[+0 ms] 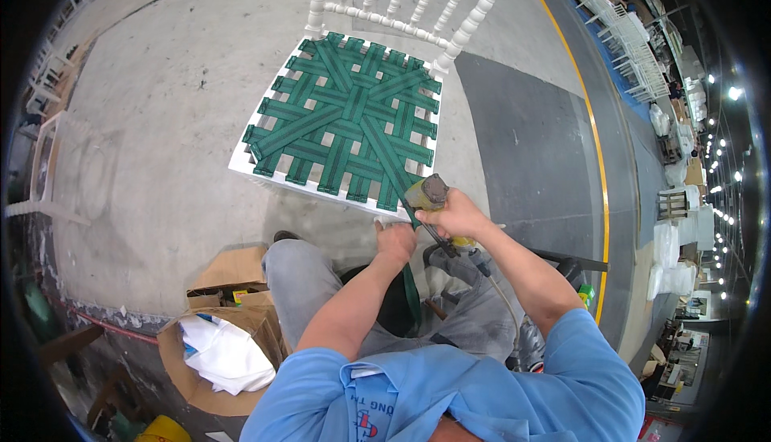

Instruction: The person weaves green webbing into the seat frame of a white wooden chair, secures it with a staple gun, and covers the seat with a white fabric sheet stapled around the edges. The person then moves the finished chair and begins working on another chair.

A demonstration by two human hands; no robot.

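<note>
A white spindle-back chair stands in front of me on the concrete floor. Its seat frame is woven over with green webbing straps. My right hand is shut on a yellow and grey staple gun pressed at the seat's near right corner. My left hand grips a loose green webbing strap that runs from the seat corner down between my knees. A thin hose trails from the gun past my right arm.
An open cardboard box with white material inside sits at my lower left. Stacks of white chairs line the far right. A yellow floor line borders a dark grey strip. A white frame lies at the left.
</note>
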